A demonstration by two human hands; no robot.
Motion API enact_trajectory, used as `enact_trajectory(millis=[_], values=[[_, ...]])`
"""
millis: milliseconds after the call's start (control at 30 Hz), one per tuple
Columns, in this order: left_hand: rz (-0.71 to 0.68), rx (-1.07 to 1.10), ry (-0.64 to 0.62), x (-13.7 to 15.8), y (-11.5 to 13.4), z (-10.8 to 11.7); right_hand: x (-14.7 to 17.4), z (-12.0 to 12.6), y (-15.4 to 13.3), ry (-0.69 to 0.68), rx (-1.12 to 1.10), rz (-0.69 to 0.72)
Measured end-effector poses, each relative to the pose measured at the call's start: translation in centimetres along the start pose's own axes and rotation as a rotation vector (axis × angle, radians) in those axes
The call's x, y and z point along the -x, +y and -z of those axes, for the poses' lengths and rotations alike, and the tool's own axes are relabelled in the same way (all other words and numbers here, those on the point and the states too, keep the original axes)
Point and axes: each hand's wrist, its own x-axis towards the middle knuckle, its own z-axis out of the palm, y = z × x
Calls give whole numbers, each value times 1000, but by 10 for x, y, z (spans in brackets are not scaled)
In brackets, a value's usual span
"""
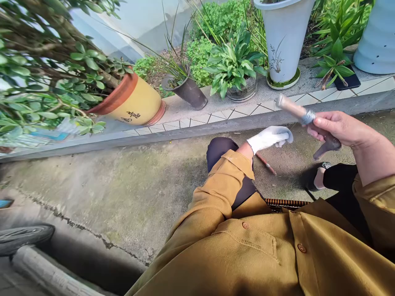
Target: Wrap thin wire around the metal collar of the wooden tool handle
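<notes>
My left hand [272, 137] wears a white glove with grey on the fingers and rests over my knee. Its fingers are curled together; anything inside them is hidden. A thin red stick-like tool [267, 164] shows below the glove, apparently on the ground. My right hand [338, 126], bare, is closed around a wooden handle [293, 107] bound with silvery wire. The handle's pale end points up and left, past my thumb. Below my fingers, a dark curved end [328, 148] sticks out.
A low tiled ledge [216, 117] runs across in front, bearing a yellow pot [135, 102], a dark tilted pot [189, 92], a glass bowl plant [236, 68], a tall white pot [284, 41] and a phone [348, 80]. A wheel [26, 238] is at lower left.
</notes>
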Motion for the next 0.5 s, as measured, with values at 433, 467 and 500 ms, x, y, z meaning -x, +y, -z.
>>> enact_trajectory(millis=[433,467,500], values=[[89,-200,-145,8,14,-9,-26,-9,32,-286,897,-460],[107,-178,-143,9,14,-8,-24,-11,30,-393,825,-468],[116,-148,-138,9,15,-6,-22,-12,28,-486,746,-456]])
